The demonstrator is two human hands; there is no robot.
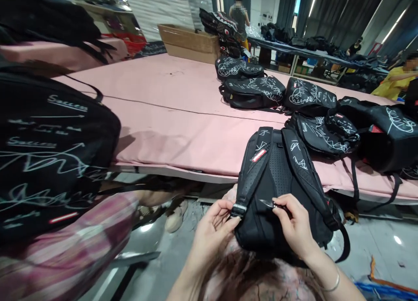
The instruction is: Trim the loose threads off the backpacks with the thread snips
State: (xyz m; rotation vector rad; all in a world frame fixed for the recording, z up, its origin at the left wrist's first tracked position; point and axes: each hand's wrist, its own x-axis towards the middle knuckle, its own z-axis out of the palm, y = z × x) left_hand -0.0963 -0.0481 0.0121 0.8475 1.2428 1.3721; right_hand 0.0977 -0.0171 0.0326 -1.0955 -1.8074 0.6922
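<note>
A black backpack (277, 179) leans on my lap against the table edge, its padded back panel and shoulder straps facing up. My left hand (217, 220) pinches the strap buckle (239, 209) at the lower left of the backpack. In my right hand (295, 224) is a pair of small thread snips (267, 203), pointed metal tip toward the left, over the lower back panel. The tip is apart from the buckle. My fingers mostly cover the handle of the snips.
Several black backpacks with white scribbles, such as one nearby (323, 133), lie on the pink table (170, 118). Another backpack (48, 153) stands at left beside a person in plaid cloth (88, 244). A cardboard box (189, 44) sits behind; other people work farther back.
</note>
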